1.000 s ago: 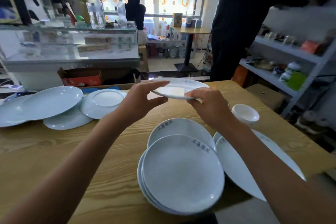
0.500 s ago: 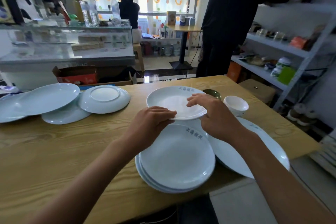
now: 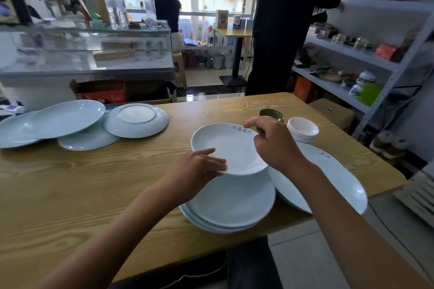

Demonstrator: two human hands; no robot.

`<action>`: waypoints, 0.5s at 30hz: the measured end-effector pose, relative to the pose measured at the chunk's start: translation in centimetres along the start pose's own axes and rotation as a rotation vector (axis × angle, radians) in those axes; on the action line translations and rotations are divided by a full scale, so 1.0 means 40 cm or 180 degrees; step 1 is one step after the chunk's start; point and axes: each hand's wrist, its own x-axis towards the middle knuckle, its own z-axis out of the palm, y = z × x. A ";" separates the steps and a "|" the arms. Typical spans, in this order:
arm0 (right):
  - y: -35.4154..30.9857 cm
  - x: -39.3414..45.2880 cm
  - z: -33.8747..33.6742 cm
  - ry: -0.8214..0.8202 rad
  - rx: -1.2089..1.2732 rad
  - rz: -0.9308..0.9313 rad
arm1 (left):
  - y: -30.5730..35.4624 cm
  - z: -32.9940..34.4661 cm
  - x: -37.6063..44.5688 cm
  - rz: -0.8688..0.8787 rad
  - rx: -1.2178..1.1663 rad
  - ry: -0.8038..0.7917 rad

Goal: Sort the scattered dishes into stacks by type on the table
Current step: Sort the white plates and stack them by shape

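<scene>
Both hands on the plate [image 3: 229,148] — left hand [image 3: 197,169] pinches near rim, right hand [image 3: 272,145] grips far-right rim. Plate sits level, overlapping the stack [image 3: 230,204] — stack lies nearer the person, on bench [image 3: 94,183].

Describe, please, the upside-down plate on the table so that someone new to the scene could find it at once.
Start at the wooden table and look to its far left, where a cluster of pale plates lies overlapping. The upside-down plate is the rightmost of that cluster, nearest the cardboard box. Unlike its neighbours, it shows its underside, with a raised circular foot ring facing up.
</scene>
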 end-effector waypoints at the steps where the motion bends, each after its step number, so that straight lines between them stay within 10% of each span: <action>1: -0.002 0.002 0.005 -0.0002 -0.0002 0.0005 | 0.002 -0.003 -0.001 -0.0054 0.0008 -0.0078; 15: -0.077 0.040 0.066 -0.0123 -0.0041 -0.0047 | 0.006 -0.020 -0.003 -0.0120 0.0237 -0.1152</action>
